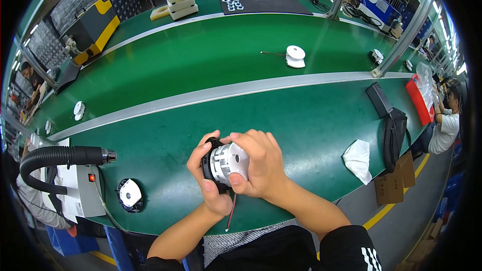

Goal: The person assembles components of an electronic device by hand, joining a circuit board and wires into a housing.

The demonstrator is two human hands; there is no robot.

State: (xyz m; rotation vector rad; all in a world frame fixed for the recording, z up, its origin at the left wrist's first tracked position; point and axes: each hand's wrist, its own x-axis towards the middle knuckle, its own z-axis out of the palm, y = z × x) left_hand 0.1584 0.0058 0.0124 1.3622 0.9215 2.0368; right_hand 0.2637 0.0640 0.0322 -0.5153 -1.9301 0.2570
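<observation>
Over the near middle of the bench I hold a round black-and-white device (225, 163) between both hands. My left hand (217, 200) wraps its black base ring from the left, with the thumb at the lower side. My right hand (263, 163) grips the white slotted body and its white end face from the right. A thin red-and-black wire (233, 213) with a small white plug hangs down from it past my left wrist. To the left, on the green mat, lies a similar round part (130, 194) with a black rim and a white plate.
At left stands a white box (88, 190) with a black flexible hose (65, 155). White units (295, 56) sit on the green belt (201, 45) beyond the metal rail (226, 93). A white cloth (357, 160), black pouch (394, 140) and red bin (420, 101) lie right; a person (447, 125) sits beyond.
</observation>
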